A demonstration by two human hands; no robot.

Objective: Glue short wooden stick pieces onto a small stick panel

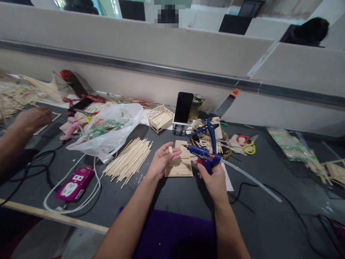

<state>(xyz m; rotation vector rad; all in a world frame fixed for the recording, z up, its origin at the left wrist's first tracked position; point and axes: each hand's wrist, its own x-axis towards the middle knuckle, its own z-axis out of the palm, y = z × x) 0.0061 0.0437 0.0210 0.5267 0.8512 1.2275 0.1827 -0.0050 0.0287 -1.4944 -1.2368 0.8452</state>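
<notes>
In my right hand (212, 176) is a blue hot glue gun (202, 154), its nozzle turned left and a long clear glue stick (253, 180) trailing from its back. My left hand (163, 160) pinches a few short pale wooden sticks (170, 149) close to the nozzle; I cannot tell whether they touch it. Below the hands a flat panel of parallel sticks (179, 168) lies on the dark table, partly covered by my left hand. A loose pile of long wooden sticks (129, 158) lies to the left.
Behind stand a small stick-built bench (161, 118), a phone (183, 108) and a jar (197, 106). Blue cutters (211, 135) and yellow-handled scissors (249, 147) lie right. Left are a plastic bag (107, 126), a purple power strip (75, 184) and another person's hand (35, 120).
</notes>
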